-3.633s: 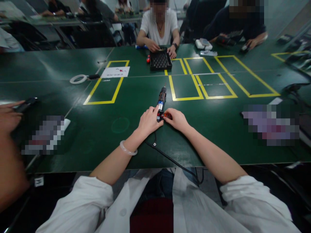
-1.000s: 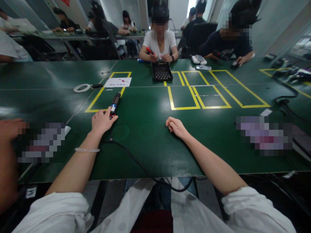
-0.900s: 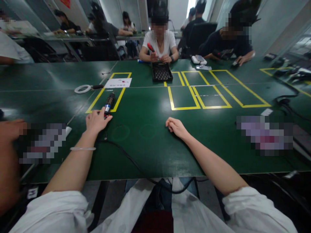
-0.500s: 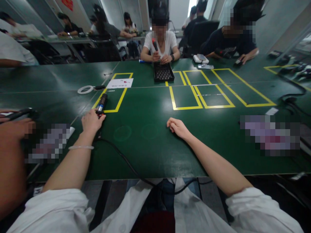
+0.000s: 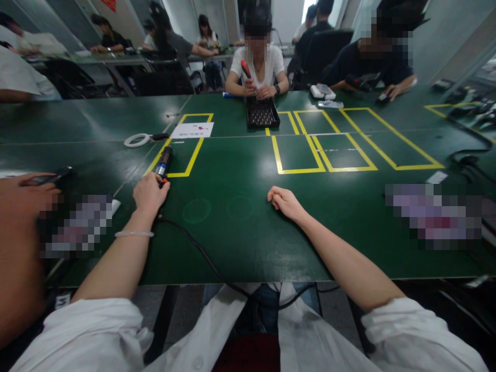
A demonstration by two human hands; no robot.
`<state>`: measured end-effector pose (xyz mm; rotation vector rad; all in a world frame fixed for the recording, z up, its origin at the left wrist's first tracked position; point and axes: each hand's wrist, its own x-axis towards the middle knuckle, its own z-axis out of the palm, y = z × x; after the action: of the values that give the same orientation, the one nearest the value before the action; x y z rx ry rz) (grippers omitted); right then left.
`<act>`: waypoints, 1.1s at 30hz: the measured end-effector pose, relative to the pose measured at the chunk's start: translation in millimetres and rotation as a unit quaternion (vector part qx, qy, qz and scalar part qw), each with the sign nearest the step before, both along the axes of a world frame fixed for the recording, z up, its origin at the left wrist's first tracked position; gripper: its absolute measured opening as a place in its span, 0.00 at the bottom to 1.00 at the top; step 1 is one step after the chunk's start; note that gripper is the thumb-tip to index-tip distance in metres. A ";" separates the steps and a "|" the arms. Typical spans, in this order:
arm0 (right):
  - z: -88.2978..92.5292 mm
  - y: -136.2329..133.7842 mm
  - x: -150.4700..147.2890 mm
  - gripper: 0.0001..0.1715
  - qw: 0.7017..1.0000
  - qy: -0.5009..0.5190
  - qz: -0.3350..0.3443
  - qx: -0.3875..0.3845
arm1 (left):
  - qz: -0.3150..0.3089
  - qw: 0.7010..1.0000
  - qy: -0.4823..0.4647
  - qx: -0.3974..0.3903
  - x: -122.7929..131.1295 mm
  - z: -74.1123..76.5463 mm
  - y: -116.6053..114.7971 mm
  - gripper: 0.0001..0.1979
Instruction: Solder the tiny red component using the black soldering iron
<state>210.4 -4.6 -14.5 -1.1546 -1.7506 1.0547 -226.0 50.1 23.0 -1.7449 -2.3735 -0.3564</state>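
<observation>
My left hand (image 5: pixel 150 193) is closed over the rear of a corded tool that looks like a small heat gun (image 5: pixel 164 161). Its dark barrel with a silver and blue band points away from me, and a bit of orange shows by my thumb. Most of its handle is hidden under my fingers. From there a black cord (image 5: pixel 197 248) runs down over the table's front edge. Curled loosely into a fist, my right hand (image 5: pixel 285 202) rests on the green table (image 5: pixel 240 248) with nothing visible in it.
Yellow tape outlines (image 5: pixel 302 170) mark the table. Beyond the heat gun lie a white card (image 5: pixel 192 130) and a coiled white cable (image 5: pixel 137 140). Across from me a person works over a black tray (image 5: pixel 263 124) with a red-handled tool (image 5: pixel 245 68). A neighbour's hand (image 5: pixel 34 194) is at left.
The view has shifted slightly. My left hand stays on the heat gun, moved a little to the right in view. My right hand is practically still. The neighbour's hand at left has moved slightly.
</observation>
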 end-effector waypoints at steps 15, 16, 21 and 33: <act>-0.9 0.5 1.1 0.10 1.000 0.020 0.008 -0.005 | -0.296 0.810 -0.504 0.044 167.8 26.8 -9.3 0.12; -1.1 0.6 1.5 0.10 1.000 0.024 0.011 -0.005 | -0.313 0.781 -0.540 0.009 189.1 27.3 -15.8 0.13; -2.7 1.8 1.6 0.09 0.998 0.053 0.016 -0.001 | -0.346 0.705 -0.615 -0.067 247.7 5.1 -41.8 0.18; -5.6 2.5 1.9 0.18 0.994 0.075 0.085 0.006 | -0.422 0.678 -0.582 -0.152 244.6 -29.3 -42.4 0.29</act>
<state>212.3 -2.1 -20.0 -0.9069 -1.7556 1.1978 18.6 7.6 -6.2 -3.4673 -1.8515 -1.7269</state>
